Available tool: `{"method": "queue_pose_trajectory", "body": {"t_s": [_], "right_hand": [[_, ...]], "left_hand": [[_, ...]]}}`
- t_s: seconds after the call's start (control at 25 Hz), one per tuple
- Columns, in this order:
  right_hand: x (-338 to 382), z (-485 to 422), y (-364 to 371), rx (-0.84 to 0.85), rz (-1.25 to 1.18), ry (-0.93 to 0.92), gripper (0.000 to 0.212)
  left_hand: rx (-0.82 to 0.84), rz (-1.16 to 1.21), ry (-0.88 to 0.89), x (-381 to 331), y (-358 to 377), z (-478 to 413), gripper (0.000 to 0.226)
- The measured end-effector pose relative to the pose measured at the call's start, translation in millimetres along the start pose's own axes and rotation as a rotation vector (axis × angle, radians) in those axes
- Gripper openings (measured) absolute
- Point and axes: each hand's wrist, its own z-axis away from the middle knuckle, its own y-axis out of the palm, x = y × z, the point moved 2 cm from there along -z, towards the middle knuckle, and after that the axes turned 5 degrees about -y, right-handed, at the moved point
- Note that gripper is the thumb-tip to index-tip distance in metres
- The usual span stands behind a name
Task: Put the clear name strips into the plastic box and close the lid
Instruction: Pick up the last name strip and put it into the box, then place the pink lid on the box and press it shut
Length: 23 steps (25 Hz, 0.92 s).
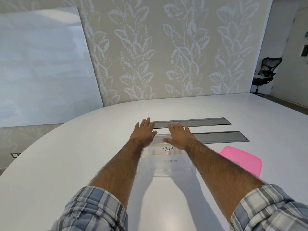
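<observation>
A clear plastic box stands on the white table between my forearms. Two clear name strips show in or at it: one marked "PANDA" at the far side and one marked "MCTRICH" nearer me. Whether they lie inside the box I cannot tell. My left hand is stretched out flat beyond the box's far left corner, fingers apart, holding nothing. My right hand is spread flat just past the far edge, also holding nothing. The pink lid lies on the table right of the box, partly behind my right forearm.
Two long grey cable troughs are set into the white table under and beyond my hands. A leaf-patterned wall stands behind the table. A black office chair is at the far right.
</observation>
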Motion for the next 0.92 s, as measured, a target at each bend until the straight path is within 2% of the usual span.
{"method": "queue_pose_trajectory", "body": {"t_s": [0.36, 0.6, 0.92], "right_hand": [[30, 47, -36, -0.102, -0.002, 0.029, 0.086], [19, 103, -62, -0.122, 0.071, 0.143, 0.087], [-42, 194, -76, -0.103, 0.146, 0.333, 0.085]], "left_hand": [[0.004, -0.001, -0.032, 8, -38, 47, 0.066], [-0.019, 0.053, 0.101, -34, -54, 69, 0.068], [-0.021, 0.116, 0.299, -118, -44, 95, 0.068]]}}
